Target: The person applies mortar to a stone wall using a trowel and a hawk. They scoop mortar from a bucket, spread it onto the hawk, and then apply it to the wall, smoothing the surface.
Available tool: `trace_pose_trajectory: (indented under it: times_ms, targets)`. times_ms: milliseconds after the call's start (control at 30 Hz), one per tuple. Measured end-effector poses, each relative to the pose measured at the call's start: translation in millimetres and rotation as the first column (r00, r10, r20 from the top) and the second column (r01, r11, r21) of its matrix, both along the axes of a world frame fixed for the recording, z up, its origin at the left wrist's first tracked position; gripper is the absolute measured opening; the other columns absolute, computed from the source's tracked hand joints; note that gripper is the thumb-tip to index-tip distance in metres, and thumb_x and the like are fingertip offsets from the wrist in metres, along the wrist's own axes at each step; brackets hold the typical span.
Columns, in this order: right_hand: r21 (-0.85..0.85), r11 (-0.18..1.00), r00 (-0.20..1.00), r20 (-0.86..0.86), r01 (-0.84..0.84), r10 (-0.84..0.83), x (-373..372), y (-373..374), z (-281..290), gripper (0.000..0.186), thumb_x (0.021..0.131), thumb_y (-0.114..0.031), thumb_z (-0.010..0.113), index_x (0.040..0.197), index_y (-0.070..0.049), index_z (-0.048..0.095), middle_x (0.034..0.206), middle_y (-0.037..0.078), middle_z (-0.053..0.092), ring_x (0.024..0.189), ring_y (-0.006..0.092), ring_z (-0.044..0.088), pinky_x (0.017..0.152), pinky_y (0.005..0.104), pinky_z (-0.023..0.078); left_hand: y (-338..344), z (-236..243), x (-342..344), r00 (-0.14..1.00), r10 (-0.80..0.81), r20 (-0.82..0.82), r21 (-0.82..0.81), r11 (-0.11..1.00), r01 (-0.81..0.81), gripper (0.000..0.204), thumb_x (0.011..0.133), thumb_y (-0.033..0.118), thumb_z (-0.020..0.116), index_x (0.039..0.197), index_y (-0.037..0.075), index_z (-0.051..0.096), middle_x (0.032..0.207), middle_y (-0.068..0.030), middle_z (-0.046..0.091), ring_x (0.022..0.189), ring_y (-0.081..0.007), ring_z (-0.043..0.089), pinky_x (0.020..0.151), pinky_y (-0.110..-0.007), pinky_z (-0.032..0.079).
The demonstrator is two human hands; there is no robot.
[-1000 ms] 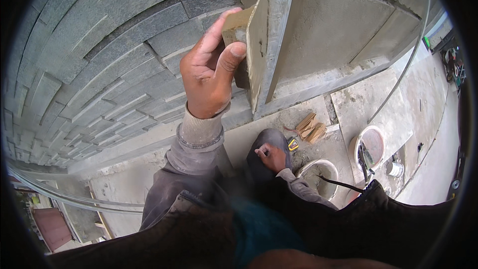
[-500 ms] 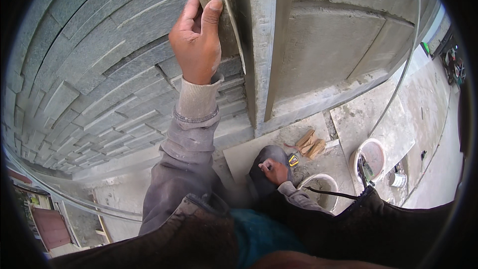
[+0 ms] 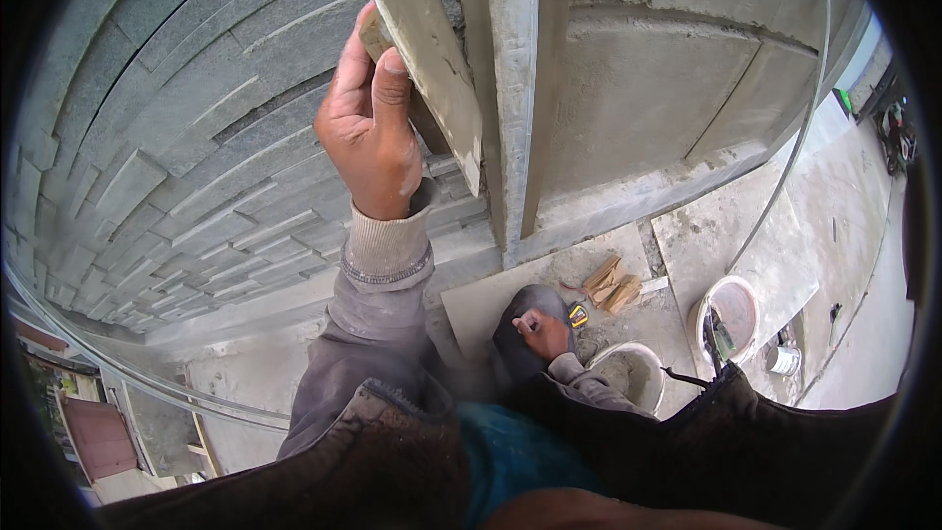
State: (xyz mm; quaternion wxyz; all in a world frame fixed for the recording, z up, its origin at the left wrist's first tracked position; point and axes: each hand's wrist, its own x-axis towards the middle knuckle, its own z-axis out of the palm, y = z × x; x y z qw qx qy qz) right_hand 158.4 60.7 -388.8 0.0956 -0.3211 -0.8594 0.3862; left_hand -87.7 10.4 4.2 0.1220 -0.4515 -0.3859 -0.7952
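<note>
Raised in front of the stone-clad wall (image 3: 226, 128), my left hand (image 3: 373, 142) grips a plastering float (image 3: 432, 69) by the block on its back, thumb towards the board. The float's flat face is smeared with grey-beige mortar and tilts beside the wall's corner edge (image 3: 513, 88). Part of its grip is hidden by my fingers. Lower down, my right hand (image 3: 545, 334) rests closed on my dark-trousered knee (image 3: 508, 334). Its fingers are curled, and whether anything is in them I cannot make out.
A plastered grey wall (image 3: 648, 108) runs off to the right. On the floor stand a bucket (image 3: 633, 373) of grey mix and another bucket (image 3: 731, 309) with a tool in it. Near my knee lie a yellow-black tape measure (image 3: 578, 316) and wood pieces (image 3: 613, 287). A pale hose (image 3: 795, 152) hangs at the right.
My left hand has moved slightly left and down, drawing the float away from the corner edge and turning its flat face into sight. The right hand has stayed on the knee.
</note>
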Motion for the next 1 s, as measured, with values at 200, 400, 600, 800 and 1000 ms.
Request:
trace_pose_trajectory:
  times_ms: [200, 400, 600, 800, 1000]
  targets:
    - [-0.086, 0.996, 0.999, -0.039, -0.01, 0.007, -1, 1, -6, 0.03, 0.088, -0.042, 0.073, 0.082, -0.013, 0.068, 0.073, 0.005, 0.07, 0.069, 0.0247, 0.069, 0.063, 0.0374, 0.051, 25, 14, -34, 0.979, 0.173, -0.107, -0.103, 0.978, -0.184, 0.05, 0.099, 0.024, 0.067, 0.138, -0.005, 0.055, 0.114, -0.0094, 0.07, 0.099, -0.0099, 0.063, 0.086, -0.023, 0.05]
    - [0.029, 1.0, 1.0, -0.026, -0.012, 0.013, -4, 0, -2, 0.03, 0.088, -0.042, 0.073, 0.082, -0.013, 0.068, 0.075, 0.005, 0.071, 0.071, 0.025, 0.07, 0.064, 0.038, 0.052, 33, 16, -43, 0.988, 0.128, -0.087, -0.105, 0.985, -0.137, 0.048, 0.099, 0.023, 0.068, 0.137, -0.004, 0.057, 0.11, -0.0074, 0.071, 0.094, -0.0076, 0.061, 0.081, -0.021, 0.049]
    - [-0.031, 1.0, 0.998, -0.063, 0.001, -0.003, -3, -1, -3, 0.029, 0.088, -0.043, 0.072, 0.082, -0.015, 0.067, 0.077, 0.005, 0.07, 0.074, 0.0282, 0.07, 0.064, 0.0407, 0.05, 13, 19, -10, 0.988, 0.05, -0.144, -0.112, 0.992, -0.066, 0.048, 0.1, 0.021, 0.066, 0.137, -0.007, 0.056, 0.115, -0.0106, 0.07, 0.102, -0.0113, 0.063, 0.089, -0.024, 0.05]
    - [-0.012, 1.0, 1.0, -0.02, -0.001, 0.001, -2, -2, 2, 0.027, 0.088, -0.041, 0.072, 0.082, -0.015, 0.068, 0.077, 0.004, 0.071, 0.074, 0.0268, 0.07, 0.063, 0.04, 0.05, -1, 15, -2, 0.996, -0.064, -0.057, -0.041, 0.997, 0.062, 0.047, 0.101, 0.02, 0.064, 0.139, -0.007, 0.053, 0.12, -0.0116, 0.069, 0.105, -0.0132, 0.065, 0.091, -0.025, 0.05]
    - [-0.085, 0.996, 1.0, -0.012, -0.005, 0.005, -1, -1, 6, 0.029, 0.089, -0.044, 0.07, 0.084, -0.015, 0.067, 0.078, 0.005, 0.071, 0.075, 0.0303, 0.069, 0.064, 0.0416, 0.051, 21, 14, -46, 0.998, 0.028, -0.064, -0.115, 0.993, -0.036, 0.047, 0.101, 0.023, 0.065, 0.137, -0.005, 0.056, 0.117, -0.0105, 0.07, 0.103, -0.0101, 0.064, 0.088, -0.023, 0.05]
